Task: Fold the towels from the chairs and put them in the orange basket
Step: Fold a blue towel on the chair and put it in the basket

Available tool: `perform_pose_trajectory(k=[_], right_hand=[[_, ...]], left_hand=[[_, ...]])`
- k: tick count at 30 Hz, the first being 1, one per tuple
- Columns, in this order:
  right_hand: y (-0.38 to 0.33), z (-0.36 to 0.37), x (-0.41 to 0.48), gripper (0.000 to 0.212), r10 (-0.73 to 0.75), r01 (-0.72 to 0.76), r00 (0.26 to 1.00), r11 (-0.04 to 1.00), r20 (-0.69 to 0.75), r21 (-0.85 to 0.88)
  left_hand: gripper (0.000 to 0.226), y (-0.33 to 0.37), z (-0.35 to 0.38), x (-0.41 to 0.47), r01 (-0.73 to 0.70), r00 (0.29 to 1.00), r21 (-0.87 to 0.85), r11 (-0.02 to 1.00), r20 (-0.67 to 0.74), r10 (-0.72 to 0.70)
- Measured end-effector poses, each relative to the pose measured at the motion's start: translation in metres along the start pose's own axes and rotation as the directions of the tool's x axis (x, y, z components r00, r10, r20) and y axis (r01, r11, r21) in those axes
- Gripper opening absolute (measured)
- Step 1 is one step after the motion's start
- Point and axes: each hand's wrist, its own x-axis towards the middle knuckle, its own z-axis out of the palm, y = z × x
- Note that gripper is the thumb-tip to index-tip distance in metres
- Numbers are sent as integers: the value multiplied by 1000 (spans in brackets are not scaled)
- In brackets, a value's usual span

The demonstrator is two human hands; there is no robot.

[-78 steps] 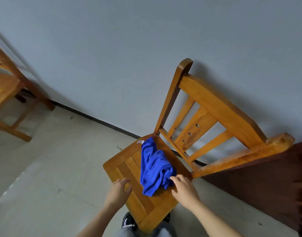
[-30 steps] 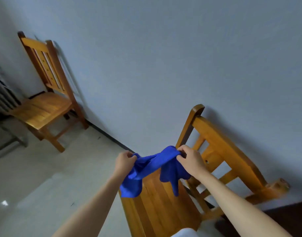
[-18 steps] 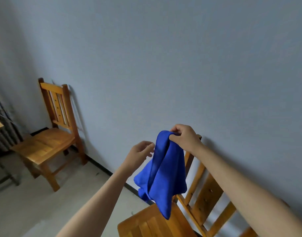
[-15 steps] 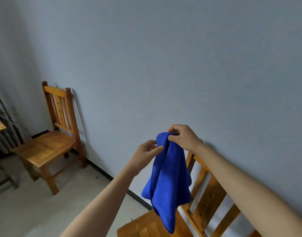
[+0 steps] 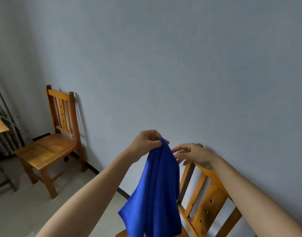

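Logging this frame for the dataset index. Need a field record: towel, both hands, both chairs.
towel: blue cloth towel, hanging loose in the air, not folded
left hand: grip pinches the towel's top end, carrying it
right hand: fingers relaxed, holding nothing, beside the towel's upper edge; contact cannot be told
near chair: near wooden slat-back chair, behind the towel, lower right
far chair: far wooden slat-back chair, at left, its back to the grey wall

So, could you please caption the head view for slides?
Left hand pinches a hanging blue cloth towel; right hand hovers beside it.
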Motion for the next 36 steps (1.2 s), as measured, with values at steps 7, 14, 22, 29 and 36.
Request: perform_pose_trajectory(k=[7, 14, 22, 29, 36], right_hand=[[-11, 33, 18, 44, -122, 117, 992, 981, 17, 156], [-22, 58, 40, 17, -144, 207, 953, 953, -268, 222], [-74, 40, 45, 17, -229, 328, 881, 926, -414, 187], [-76, 26, 38, 15, -201, 314, 862, 932, -466, 180], [-37, -5, 34, 9, -29, 217, 755, 954, -656, 208]], left_hand=[[19, 4, -10, -5, 80, 997, 160, 984, -12, -79], [22, -31, -38, -21, 145, 986, 259, 955, -113, -119], [36, -152, -10, -60, 427, 903, 100, 899, -98, -418], [20, -180, 10, -55, 463, 878, 105, 880, -189, -439], [11, -178, -11, -73, 454, 845, -59, 889, -288, -450]])
